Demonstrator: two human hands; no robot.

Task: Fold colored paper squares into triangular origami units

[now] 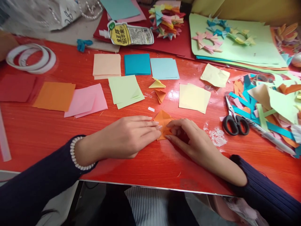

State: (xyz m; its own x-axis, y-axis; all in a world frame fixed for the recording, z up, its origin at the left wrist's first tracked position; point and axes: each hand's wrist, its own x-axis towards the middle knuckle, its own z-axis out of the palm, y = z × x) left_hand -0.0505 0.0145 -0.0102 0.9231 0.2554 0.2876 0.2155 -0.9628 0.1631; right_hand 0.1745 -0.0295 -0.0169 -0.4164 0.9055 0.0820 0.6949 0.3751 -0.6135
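Observation:
A small creased square of orange paper lies on the red table between my hands. My left hand rests flat, fingers stretched out together, with the fingertips on the paper's left part. At the paper's right edge, my right hand has its thumb and bent fingers closed on it. Just beyond the paper are a folded orange piece, a folded yellow piece and a tiny white scrap.
Stacks of coloured squares, such as green and pale yellow, spread across the table. Black-handled scissors lie right, beside paper scraps. A glue pouch, tape rolls and folded paper rings sit farther back.

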